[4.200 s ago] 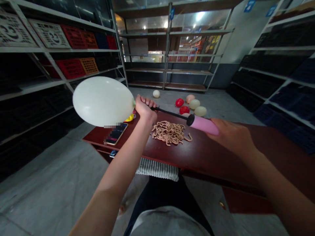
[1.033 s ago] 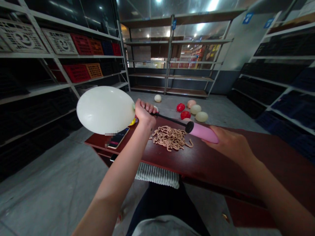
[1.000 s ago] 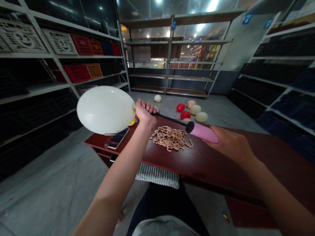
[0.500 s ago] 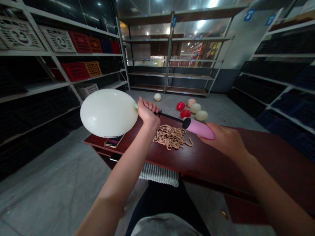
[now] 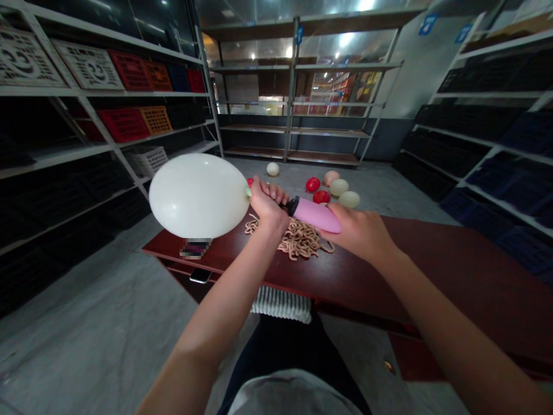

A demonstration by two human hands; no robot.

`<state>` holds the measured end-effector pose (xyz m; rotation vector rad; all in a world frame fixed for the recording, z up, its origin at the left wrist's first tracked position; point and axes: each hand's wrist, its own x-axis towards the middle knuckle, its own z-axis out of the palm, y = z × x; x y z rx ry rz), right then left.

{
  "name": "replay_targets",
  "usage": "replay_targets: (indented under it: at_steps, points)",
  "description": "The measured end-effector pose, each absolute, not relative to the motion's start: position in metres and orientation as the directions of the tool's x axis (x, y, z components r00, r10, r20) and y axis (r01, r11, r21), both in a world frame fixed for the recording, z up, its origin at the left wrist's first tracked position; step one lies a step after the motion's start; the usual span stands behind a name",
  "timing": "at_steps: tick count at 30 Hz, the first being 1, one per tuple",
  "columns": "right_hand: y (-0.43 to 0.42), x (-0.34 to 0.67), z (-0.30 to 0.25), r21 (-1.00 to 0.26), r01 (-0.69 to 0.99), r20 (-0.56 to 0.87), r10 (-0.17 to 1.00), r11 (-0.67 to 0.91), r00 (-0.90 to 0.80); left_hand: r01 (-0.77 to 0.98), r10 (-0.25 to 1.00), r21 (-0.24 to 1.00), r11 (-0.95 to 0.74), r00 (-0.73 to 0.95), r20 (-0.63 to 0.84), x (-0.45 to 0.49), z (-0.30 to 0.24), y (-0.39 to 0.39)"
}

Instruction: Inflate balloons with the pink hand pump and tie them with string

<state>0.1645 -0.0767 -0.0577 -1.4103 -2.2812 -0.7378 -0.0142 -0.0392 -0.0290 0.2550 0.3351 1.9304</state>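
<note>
A large inflated white balloon (image 5: 199, 196) stretches out to the left of my left hand (image 5: 268, 199). That hand is closed round the balloon's neck and the black nozzle end of a hand balloon pump (image 5: 317, 214). My right hand (image 5: 356, 230) is wrapped round the pump's pink barrel, close to my left hand. Only a short black part of the pump shows between the two; the nozzle is hidden in my left fingers. Below them, a pile of tan, uninflated long balloons (image 5: 300, 239) lies on the dark red table (image 5: 367, 276).
Several red, pale and peach balloons (image 5: 339, 187) and one white balloon (image 5: 272, 169) lie on the floor beyond the table. A phone (image 5: 200, 275) lies on a ledge under the table's left end. Shelves with crates (image 5: 129, 124) stand left; more shelving (image 5: 328, 132) is behind.
My right hand has pushed the pink barrel left toward my left hand, so the black rod has slid out of sight. The white balloon has shifted slightly right.
</note>
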Motion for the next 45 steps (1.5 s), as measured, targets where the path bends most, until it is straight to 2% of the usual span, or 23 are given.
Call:
replay_targets:
  at_steps: [10, 21, 32, 39, 45]
  points:
    - [-0.072, 0.179, -0.073, 0.253, 0.893, 0.571, 0.687, 0.373, -0.448, -0.878, 0.941, 0.364, -0.31, -0.339, -0.015, -0.033, -0.034, -0.027]
    - [-0.078, 0.234, -0.085, 0.237, 0.878, 0.488, 0.73, 0.416, -0.478, -0.87, 0.931, 0.385, -0.309, -0.359, -0.065, -0.071, -0.034, -0.021]
    - [-0.081, 0.231, -0.08, 0.145, 0.916, 0.479, 0.783, 0.375, -0.397, -0.835, 0.9, 0.374, -0.403, -0.435, -0.001, -0.055, -0.027, -0.018]
    - [-0.08, 0.212, -0.073, 0.155, 0.91, 0.464, 0.785, 0.385, -0.411, -0.823, 0.894, 0.383, -0.418, -0.448, 0.012, -0.042, -0.03, -0.023]
    - [-0.077, 0.171, -0.057, 0.212, 0.902, 0.499, 0.751, 0.377, -0.431, -0.822, 0.907, 0.398, -0.407, -0.416, 0.068, -0.017, -0.026, -0.037]
